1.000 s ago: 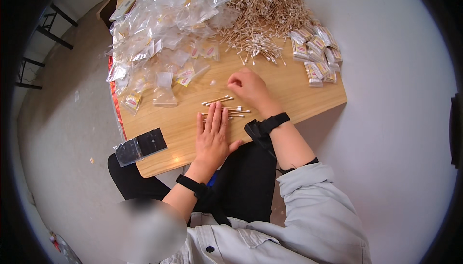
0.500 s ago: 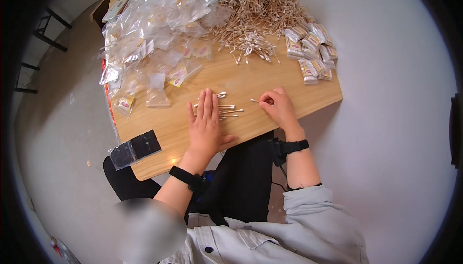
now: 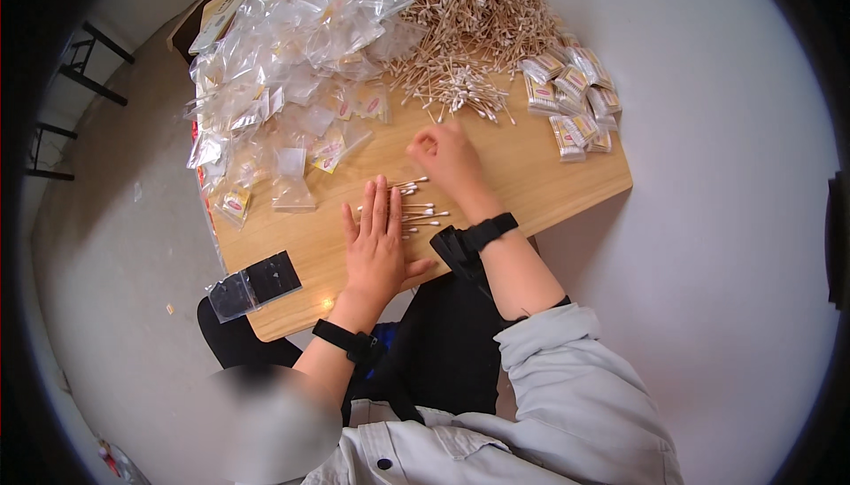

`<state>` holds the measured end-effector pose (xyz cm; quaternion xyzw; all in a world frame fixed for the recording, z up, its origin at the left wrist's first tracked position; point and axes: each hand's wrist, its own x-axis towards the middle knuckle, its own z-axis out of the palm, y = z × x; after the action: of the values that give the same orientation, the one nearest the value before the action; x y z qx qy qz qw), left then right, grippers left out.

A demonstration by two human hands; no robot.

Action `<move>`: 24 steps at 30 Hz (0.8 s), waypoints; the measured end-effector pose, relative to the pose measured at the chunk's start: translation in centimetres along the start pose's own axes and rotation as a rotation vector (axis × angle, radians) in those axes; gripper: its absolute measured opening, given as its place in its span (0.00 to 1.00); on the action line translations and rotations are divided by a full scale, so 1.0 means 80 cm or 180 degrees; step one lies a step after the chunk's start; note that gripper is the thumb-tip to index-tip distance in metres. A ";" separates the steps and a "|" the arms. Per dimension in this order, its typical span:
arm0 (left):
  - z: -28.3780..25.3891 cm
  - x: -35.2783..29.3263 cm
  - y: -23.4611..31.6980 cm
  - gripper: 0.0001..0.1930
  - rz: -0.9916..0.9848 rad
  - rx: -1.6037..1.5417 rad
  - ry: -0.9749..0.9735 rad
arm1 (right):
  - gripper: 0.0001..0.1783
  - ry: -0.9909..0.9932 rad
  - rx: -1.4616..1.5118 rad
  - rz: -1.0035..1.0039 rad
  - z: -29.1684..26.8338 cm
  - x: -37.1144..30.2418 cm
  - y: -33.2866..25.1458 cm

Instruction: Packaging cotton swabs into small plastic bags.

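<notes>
My left hand point(image 3: 375, 241) lies flat with its fingers stretched out on a small group of cotton swabs point(image 3: 423, 212) near the table's front edge. Their white tips stick out past its right side; the rest is covered by the palm and fingers. Just beyond these swabs, my right hand point(image 3: 445, 155) hovers over the table with curled fingers. What its fingertips hold, if anything, is hidden. Ahead of it spreads a large heap of loose cotton swabs point(image 3: 478, 15) with wooden sticks, whose nearest tips come close to the hand.
Clear plastic bags point(image 3: 301, 51), some with yellow-and-white labels, pile up at the far left of the wooden table point(image 3: 522, 184). Filled packs of swabs point(image 3: 571, 95) are stacked at the right edge. A black flat piece in clear plastic point(image 3: 254, 287) overhangs the front left corner.
My right hand has moved left and away from me, from the table's right side to beyond the small group. The swab seen in its fingers no longer shows. My left hand stays flat.
</notes>
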<state>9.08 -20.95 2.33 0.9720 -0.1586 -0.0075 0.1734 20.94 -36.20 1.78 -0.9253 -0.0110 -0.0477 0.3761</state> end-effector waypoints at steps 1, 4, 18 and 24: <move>-0.001 0.001 -0.001 0.64 -0.0035 0.0008 -0.0048 | 0.09 -0.0004 0.0004 -0.0009 0.002 0.004 0.000; -0.014 0.009 0.002 0.65 -0.0054 -0.0013 -0.0309 | 0.07 0.0955 -0.0114 0.0126 0.002 0.019 0.000; 0.001 -0.014 0.000 0.62 0.0255 -0.0023 -0.0154 | 0.08 -0.0996 0.0389 -0.0295 -0.041 -0.049 0.009; -0.012 -0.001 0.000 0.63 0.0066 -0.0049 -0.0181 | 0.09 0.0251 0.1017 0.0093 -0.027 -0.071 0.012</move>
<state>9.04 -20.64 3.21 0.9683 -0.1735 -0.0345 0.1763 15.19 -38.30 2.14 -0.8512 0.0098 -0.0761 0.5192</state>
